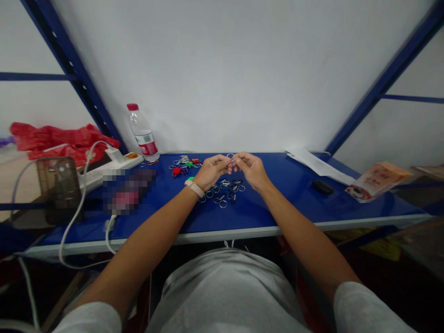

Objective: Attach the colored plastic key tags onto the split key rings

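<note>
My left hand (213, 170) and my right hand (250, 169) meet above the blue table, fingertips pinched together. Between them is a thin metal key ring (231, 155), gripped from both sides. Whether something else hangs from the ring is too small to tell. Just below my hands lies a loose pile of black clips with key rings (227, 187). One key ring (223, 203) sits at the pile's near side. Behind my left wrist is a group of red, green and silver pieces with rings (185, 165). A green piece (191, 178) is partly hidden by that wrist.
A water bottle (143, 134) stands at the back left, near a white power strip (104, 171) and a blurred-out item with a cable (130, 192). To the right lie white papers (317, 165), a small black object (322, 187) and an orange-and-white packet (376, 181). Blue shelf posts flank the table.
</note>
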Demonstrator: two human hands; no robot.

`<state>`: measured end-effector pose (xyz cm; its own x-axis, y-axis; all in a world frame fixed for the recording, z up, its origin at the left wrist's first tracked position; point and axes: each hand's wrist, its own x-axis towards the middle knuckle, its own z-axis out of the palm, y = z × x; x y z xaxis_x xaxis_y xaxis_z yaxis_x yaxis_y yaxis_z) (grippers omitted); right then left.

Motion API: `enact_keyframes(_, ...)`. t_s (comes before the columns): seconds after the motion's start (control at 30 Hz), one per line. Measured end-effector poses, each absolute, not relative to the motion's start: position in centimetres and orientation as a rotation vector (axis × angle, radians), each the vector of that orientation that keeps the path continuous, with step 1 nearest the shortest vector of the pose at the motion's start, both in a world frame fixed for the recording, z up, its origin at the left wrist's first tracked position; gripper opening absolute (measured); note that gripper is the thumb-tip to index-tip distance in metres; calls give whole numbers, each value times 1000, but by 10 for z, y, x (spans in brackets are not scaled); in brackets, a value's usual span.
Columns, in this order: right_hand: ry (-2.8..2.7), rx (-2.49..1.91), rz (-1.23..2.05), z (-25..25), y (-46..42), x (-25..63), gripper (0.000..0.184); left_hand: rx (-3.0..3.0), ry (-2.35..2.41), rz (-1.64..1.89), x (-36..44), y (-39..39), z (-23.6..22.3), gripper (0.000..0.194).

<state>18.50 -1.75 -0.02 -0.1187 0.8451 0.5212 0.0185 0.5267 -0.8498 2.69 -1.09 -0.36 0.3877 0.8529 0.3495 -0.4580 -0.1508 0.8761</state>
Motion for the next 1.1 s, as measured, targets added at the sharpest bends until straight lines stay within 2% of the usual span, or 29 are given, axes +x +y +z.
enact_keyframes(0.67, -1641, -741, 838, 2, -18, 191, 43, 1461, 455, 1131, 11, -7, 1, 30)
enact_keyframes(0.93, -1549, -787, 741, -9, -12, 182, 43, 1729, 692, 1307, 13, -7, 6, 34)
enact_keyframes(1.1, -1551, -859, 717, -10, -16, 180, 40, 1837, 743, 1359, 15, -5, 1, 30)
